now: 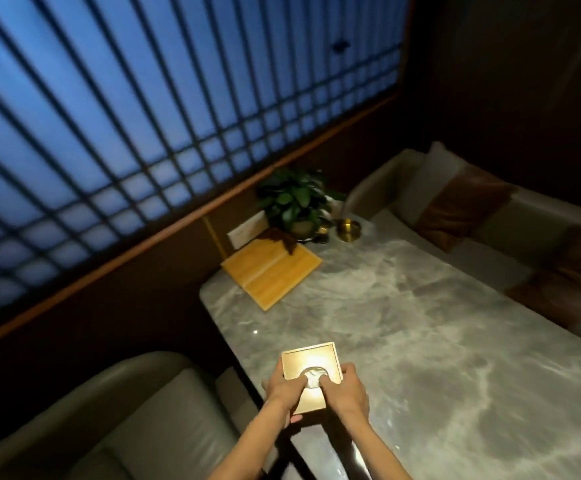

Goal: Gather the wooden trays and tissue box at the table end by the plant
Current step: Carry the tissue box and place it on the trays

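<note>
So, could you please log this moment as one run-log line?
hands: left hand and right hand grip tissue box | box: near table end | wooden trays: by plant

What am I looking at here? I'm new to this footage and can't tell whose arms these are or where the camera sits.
There is no machine: a person wears one camera on the head, looking down at their own arms. The left hand and right hand grip a square tissue box at the near end of a marble table, thumbs at its round opening. At the far end lie wooden trays beside a potted plant and a small brass dish. Cushioned benches flank the table.
</note>
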